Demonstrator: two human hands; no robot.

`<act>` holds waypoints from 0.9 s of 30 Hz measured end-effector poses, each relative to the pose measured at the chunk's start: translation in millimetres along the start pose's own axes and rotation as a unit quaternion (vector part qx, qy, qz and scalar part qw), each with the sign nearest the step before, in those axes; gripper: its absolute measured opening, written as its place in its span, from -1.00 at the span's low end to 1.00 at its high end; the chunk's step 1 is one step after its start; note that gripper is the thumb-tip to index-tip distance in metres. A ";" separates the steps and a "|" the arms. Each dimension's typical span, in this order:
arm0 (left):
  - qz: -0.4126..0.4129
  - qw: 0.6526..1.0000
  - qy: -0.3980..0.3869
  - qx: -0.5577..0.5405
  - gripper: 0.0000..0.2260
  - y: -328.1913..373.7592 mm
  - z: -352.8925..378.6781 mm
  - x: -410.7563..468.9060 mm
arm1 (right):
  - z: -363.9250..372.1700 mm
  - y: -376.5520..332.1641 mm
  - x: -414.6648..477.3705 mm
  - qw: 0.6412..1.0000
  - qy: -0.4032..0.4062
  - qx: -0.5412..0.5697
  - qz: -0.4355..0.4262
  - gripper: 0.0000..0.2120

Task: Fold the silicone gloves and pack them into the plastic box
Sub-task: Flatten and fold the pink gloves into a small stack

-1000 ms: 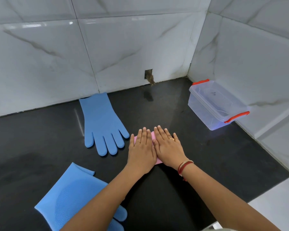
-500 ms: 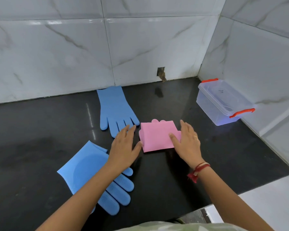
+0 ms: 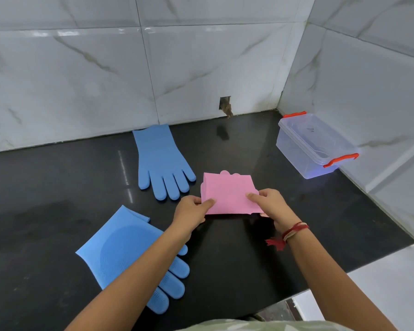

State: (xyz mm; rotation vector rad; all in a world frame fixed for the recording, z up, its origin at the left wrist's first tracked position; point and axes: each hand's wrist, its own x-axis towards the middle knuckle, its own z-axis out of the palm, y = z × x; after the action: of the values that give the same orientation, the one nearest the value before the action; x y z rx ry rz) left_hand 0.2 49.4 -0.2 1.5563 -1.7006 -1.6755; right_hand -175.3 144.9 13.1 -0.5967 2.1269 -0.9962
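Note:
A folded pink silicone glove (image 3: 228, 193) is held just above the black counter (image 3: 58, 187) in the middle. My left hand (image 3: 192, 212) pinches its near left corner and my right hand (image 3: 272, 206) pinches its near right corner. One blue glove (image 3: 161, 161) lies flat behind it to the left, fingers pointing toward me. A second blue glove (image 3: 127, 249) lies at the near left, partly under my left forearm. The clear plastic box (image 3: 313, 145) with red clips stands at the back right, its lid on.
White marble-look tiled walls close the counter at the back and right. A small hole in the wall (image 3: 225, 105) sits at the back centre. The counter's front edge runs diagonally at the near right, with a white surface (image 3: 380, 295) below it.
One second ago both hands pressed flat on the pink glove. They then moved apart to its sides, and now each pinches a near corner.

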 end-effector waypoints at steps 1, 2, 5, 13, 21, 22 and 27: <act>0.006 1.000 0.002 0.021 -0.69 0.8 1.1 2.4 | -0.8 -0.7 0.0 1.000 -0.009 0.008 0.001 -0.68; 0.013 0.999 0.003 0.038 -0.75 1.8 1.6 4.9 | -1.2 -0.5 0.2 1.000 -0.016 0.011 0.001 -0.74; 0.021 0.997 -0.003 0.069 -0.81 6.6 1.8 12.9 | -2.5 1.9 2.0 0.999 -0.021 0.024 0.009 -0.82; 0.050 0.988 -0.014 0.145 -0.86 18.8 9.6 35.0 | -8.6 0.6 7.6 0.998 -0.011 0.050 0.028 -0.85; 0.068 0.977 -0.017 0.199 -0.86 22.7 15.9 46.1 | -6.6 0.4 12.1 0.999 0.008 0.049 0.014 -0.80; 0.072 0.977 -0.017 0.201 -0.84 22.9 16.9 47.4 | -6.6 0.6 12.6 0.999 0.009 0.048 0.015 -0.79; 0.090 0.980 -0.015 0.178 -0.87 21.5 21.9 54.6 | -6.7 3.1 11.9 0.998 0.002 0.063 0.015 -0.71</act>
State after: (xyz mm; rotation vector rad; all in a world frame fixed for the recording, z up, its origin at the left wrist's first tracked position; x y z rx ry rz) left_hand -47.8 11.3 -13.2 1.4668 -2.1806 -1.3674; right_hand -188.4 142.2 9.0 -0.4999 2.0529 -1.1047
